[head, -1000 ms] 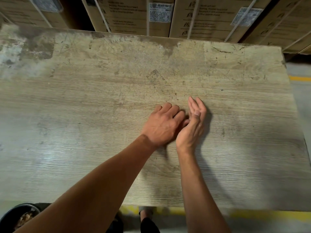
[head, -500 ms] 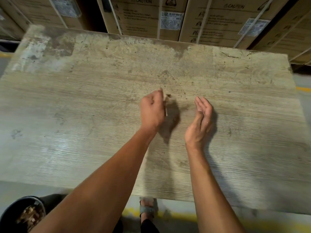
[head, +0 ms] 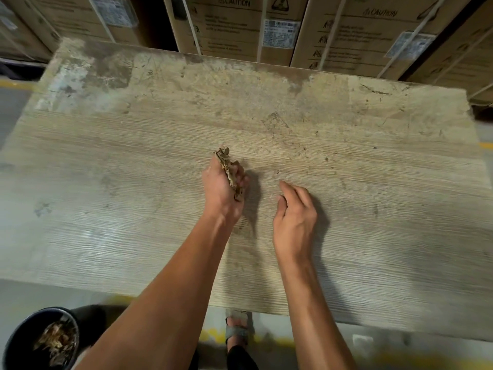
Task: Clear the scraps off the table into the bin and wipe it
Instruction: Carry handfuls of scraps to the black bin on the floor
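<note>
Left hand [head: 224, 186]: fingers curled round a bunch of dry brown leaf-like scraps [head: 228, 169], raised a little over the middle of the worn, pale wood-grain tabletop [head: 106, 209]; scraps stick out above the fist and below it. Right hand [head: 293, 214]: empty, palm down, fingers loosely bent with the tips near the tabletop just to the right of the left hand; contact with the surface cannot be told. Small dark specks lie on the tabletop beyond the right hand. Round black bin [head: 42, 340] stands on the floor at lower left, beside the tabletop's near edge, with brown scraps inside. Strapped brown cardboard cartons [head: 229, 28] behind the far edge read "CAUTION"; smaller print and white barcode labels are unreadable.
</note>
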A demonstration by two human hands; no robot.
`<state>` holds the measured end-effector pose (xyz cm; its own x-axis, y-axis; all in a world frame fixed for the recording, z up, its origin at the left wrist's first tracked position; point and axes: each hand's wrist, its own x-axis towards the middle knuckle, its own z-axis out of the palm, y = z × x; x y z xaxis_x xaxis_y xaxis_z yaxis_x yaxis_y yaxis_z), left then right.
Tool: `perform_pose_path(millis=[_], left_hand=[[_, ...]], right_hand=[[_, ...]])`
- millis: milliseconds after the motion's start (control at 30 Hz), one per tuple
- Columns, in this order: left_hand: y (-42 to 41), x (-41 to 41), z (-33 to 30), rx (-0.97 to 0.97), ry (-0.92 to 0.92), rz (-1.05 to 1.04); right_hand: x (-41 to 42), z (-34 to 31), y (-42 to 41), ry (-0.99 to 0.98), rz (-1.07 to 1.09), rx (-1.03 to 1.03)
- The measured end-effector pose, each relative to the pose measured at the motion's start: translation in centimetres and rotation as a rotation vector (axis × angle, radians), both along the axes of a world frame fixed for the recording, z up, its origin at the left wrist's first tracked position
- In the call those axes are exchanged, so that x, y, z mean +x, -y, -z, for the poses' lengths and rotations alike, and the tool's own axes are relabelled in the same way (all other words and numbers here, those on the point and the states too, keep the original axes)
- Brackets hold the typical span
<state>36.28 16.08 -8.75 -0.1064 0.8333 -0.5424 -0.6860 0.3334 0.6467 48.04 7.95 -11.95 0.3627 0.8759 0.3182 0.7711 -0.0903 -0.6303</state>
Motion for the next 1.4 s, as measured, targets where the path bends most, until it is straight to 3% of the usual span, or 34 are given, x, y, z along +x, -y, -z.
perform_pose_path(millis=[333,600,733,833,933,1000,1067,1400], left_hand=[[0.1,-0.3,0.7,-0.02,-0.002,0.015],[0.2,-0.3,0.3,-0.003,0.0,0.039],[0.3,-0.2,0.2,-0.002,-0.022,0.048],[0.3,-0.2,0.3,-0.013,-0.015,0.027],[0.3,0.0,0.3,-0.015,-0.006,0.006],[0.2,0.0,0.7,-0.036,-0.016,0.008],[0.3,-0.2,1.3,-0.037,0.038,0.024],[1.2,-2.4,-0.1,-0.032,0.323,0.138]], right_hand=[[-0.1,-1.7,-4.7,-0.041,0.01,-0.07],[0.9,-3.9,-6.3,0.207,-0.146,-0.318],[1.2,-4.1,-7.4,0.237,-0.173,-0.366],[1.2,-4.0,-7.4,-0.059,-0.089,-0.366],[-0.1,-5.3,-5.4,-0.722,-0.03,-0.273],[-1.7,-6.2,-3.7,-1.045,-0.026,-0.135],[-3.8,-6.4,-2.5,-1.103,-0.058,-0.082],[-9.2,-4.6,-0.7,-0.947,-0.053,0.008]])
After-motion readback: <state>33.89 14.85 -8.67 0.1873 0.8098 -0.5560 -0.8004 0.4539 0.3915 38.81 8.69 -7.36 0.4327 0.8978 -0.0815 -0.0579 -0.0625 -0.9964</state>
